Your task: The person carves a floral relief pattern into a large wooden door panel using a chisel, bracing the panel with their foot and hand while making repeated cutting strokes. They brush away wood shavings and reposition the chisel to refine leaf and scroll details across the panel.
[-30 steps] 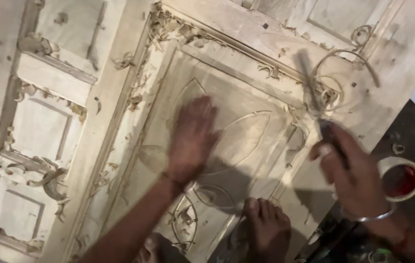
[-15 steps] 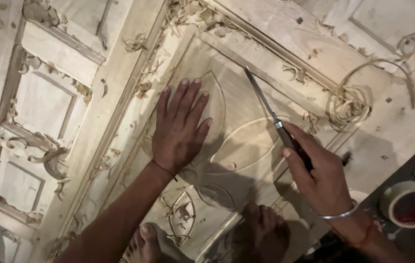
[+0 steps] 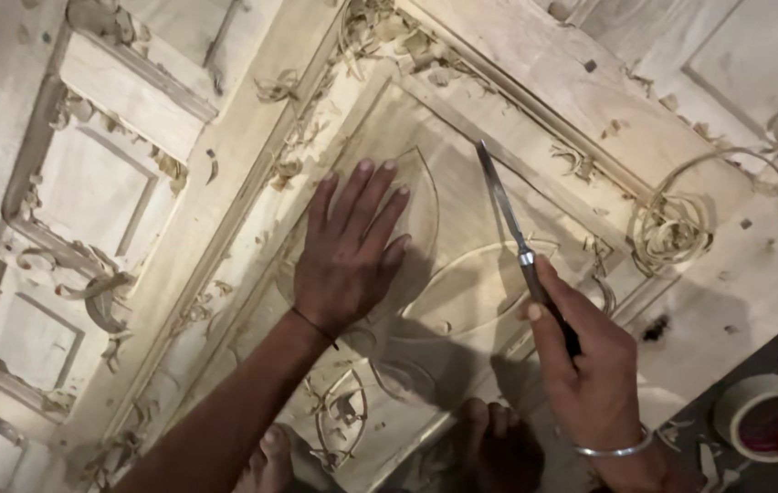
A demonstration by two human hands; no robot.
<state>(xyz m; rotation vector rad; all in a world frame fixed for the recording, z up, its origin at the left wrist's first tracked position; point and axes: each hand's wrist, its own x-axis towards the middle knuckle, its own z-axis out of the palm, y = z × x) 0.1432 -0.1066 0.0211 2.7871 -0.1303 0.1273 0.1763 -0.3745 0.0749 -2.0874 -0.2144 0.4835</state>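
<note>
Pressing flat on the carved wooden panel [image 3: 462,210], my left hand [image 3: 345,260] lies with fingers spread, its grip open and holding nothing, covering the leaf-shaped outline cut into the panel's recessed field. My right hand [image 3: 590,365] is closed around the dark handle of a chisel [image 3: 515,239], just right of the left hand; the blade slants up across the same field, tip near the inner moulding. Curled wood shavings [image 3: 672,228] lie on the panel's right frame. A tape roll [image 3: 772,418] sits beyond the panel's lower right edge.
</note>
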